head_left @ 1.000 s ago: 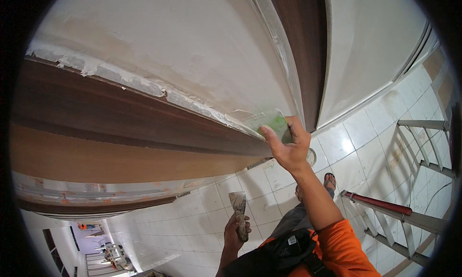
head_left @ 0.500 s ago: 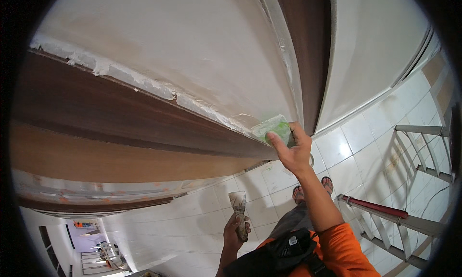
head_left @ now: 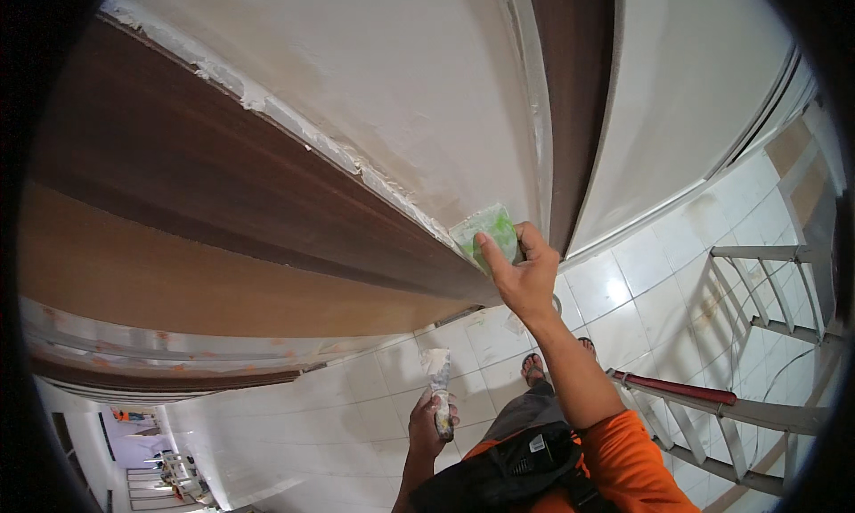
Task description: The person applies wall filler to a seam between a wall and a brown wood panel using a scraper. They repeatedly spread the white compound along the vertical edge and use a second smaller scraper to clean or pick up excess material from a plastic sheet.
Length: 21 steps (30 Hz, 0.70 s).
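Note:
My right hand (head_left: 527,277) grips a translucent green plastic spreader (head_left: 492,230), pressed on the white wall panel (head_left: 392,77) at the corner where a dark brown wood trim (head_left: 232,175) meets a vertical seam. Ragged white filler (head_left: 338,152) runs along that trim's upper edge. Low in the view my left hand (head_left: 433,417) is closed round the handle of a putty knife (head_left: 436,370), its blade upward and coated with pale compound.
A metal ladder (head_left: 739,406) with a red bar stands at the right on white floor tiles (head_left: 641,308). My sandalled feet (head_left: 534,366) are below. A pale round object is partly hidden behind my right wrist. Far lower left, a small orange-clad figure (head_left: 129,415) appears among clutter.
The view has shifted, tilting the trim more steeply. My right hand and the spreader sit slightly further left in the picture. My left hand still holds the knife.

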Each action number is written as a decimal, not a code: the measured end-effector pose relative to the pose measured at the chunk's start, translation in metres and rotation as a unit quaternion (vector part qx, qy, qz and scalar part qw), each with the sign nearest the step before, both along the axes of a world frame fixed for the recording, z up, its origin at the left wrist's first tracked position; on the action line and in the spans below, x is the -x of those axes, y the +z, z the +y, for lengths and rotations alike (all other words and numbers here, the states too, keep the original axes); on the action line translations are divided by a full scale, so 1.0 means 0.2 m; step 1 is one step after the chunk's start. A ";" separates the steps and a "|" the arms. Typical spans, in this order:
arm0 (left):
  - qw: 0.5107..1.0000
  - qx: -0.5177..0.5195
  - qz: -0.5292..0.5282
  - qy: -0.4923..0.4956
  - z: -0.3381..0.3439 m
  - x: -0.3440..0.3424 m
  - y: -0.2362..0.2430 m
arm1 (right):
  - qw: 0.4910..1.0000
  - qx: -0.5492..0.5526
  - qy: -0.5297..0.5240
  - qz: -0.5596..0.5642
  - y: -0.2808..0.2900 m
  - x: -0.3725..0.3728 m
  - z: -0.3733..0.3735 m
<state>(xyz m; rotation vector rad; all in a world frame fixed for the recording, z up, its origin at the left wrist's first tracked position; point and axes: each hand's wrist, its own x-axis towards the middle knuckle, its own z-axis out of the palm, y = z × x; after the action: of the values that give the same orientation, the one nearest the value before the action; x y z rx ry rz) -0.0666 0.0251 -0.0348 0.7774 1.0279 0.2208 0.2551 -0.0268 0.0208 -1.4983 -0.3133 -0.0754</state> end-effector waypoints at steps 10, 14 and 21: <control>0.995 0.044 -0.089 -0.026 0.01 -0.05 0.04 | 0.976 0.171 0.090 0.097 -0.33 0.10 -0.26; 0.989 -0.028 -0.081 -0.117 0.04 -0.15 0.16 | 0.836 -0.137 0.292 0.444 -0.25 0.16 -0.41; 0.932 -0.089 -0.185 -0.297 0.03 -0.36 0.43 | 0.656 -0.278 0.449 0.539 -0.21 0.19 -0.60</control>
<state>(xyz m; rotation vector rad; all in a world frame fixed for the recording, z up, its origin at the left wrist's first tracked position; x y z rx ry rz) 0.0045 0.0306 0.0518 1.1272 0.3869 -0.0650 0.2168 -0.1462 -0.0217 -0.4345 0.0001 1.3684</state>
